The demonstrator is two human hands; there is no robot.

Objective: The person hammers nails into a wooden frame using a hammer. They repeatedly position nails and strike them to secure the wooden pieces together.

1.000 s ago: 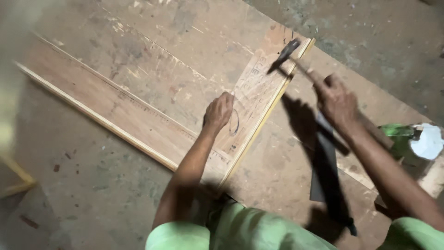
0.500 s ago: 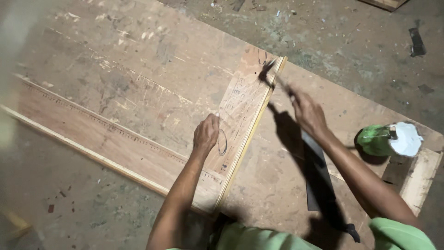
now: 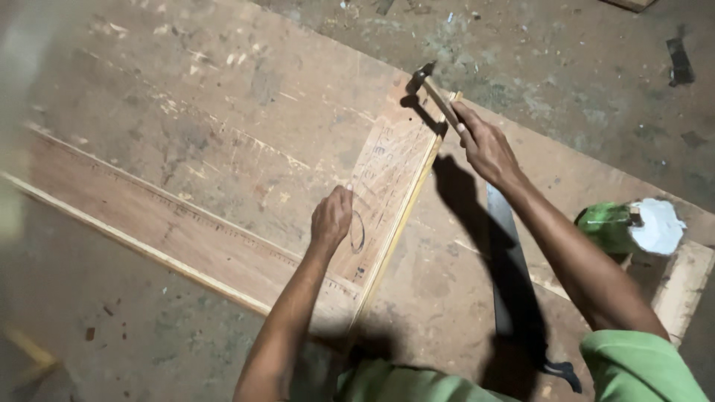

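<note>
My right hand (image 3: pixel 484 145) grips the wooden handle of a hammer (image 3: pixel 432 91), whose dark head hangs over the far end of a thin pale wooden strip (image 3: pixel 395 231). The strip runs along the edge of a marked plywood piece (image 3: pixel 383 179). My left hand (image 3: pixel 332 217) presses down on that plywood piece with fingers curled, close to a pencilled oval. Both pieces lie on a large plywood sheet (image 3: pixel 223 141) on the floor.
A long dark metal blade or saw (image 3: pixel 514 275) lies on the sheet under my right forearm. A green container with a white lid (image 3: pixel 633 225) rests at the right beside a pale wood block (image 3: pixel 681 286). Dusty concrete floor (image 3: pixel 566 52) surrounds the sheet.
The view has shifted, so the boards sit more to the left. My right hand has lifted the hammer slightly above the strip's far end. My left hand stays pressed on the plywood.
</note>
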